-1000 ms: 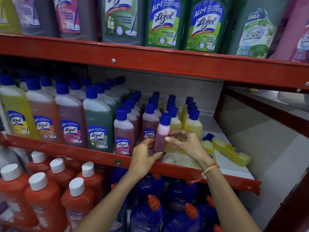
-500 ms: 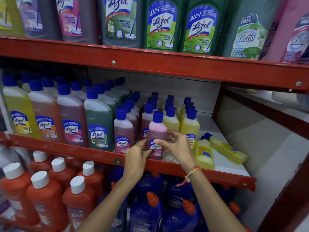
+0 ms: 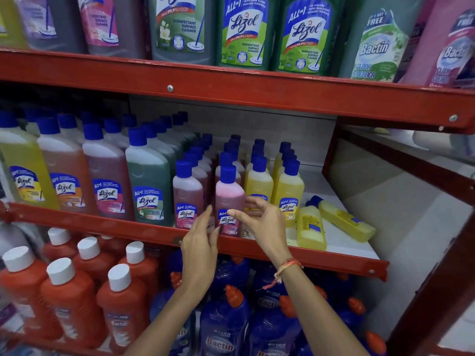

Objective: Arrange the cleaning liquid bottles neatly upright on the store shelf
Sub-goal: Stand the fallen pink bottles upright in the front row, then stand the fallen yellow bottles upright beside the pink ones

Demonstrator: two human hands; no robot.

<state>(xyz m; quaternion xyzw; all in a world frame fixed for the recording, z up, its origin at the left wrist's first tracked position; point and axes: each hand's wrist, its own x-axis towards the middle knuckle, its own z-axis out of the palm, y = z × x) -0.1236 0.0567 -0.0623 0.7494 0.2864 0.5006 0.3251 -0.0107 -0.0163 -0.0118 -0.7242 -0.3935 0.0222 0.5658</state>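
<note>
A small pink Lizol bottle [image 3: 229, 195] with a blue cap stands upright at the front of the middle shelf [image 3: 321, 260], between a darker pink bottle [image 3: 187, 194] and rows of yellow bottles [image 3: 289, 191]. My right hand [image 3: 264, 224] curls round its right side, thumb on the label. My left hand [image 3: 201, 242] is beside its lower left with fingers spread, barely touching it. Two yellow bottles lie on their sides to the right: one [image 3: 311, 228] near the front, one [image 3: 345, 222] set diagonally behind it.
Large Lizol bottles [image 3: 108, 186] fill the shelf's left part. The red beam of the upper shelf [image 3: 231, 91] hangs overhead with big bottles on it. Below stand orange bottles [image 3: 69, 301] and blue Bactin bottles [image 3: 223, 327]. A red upright [image 3: 437, 291] bounds the right.
The pink bottle came forward to the shelf's front edge and now stands with its label facing out. My left hand's fingers have loosened from it. The yellow bottles have not moved.
</note>
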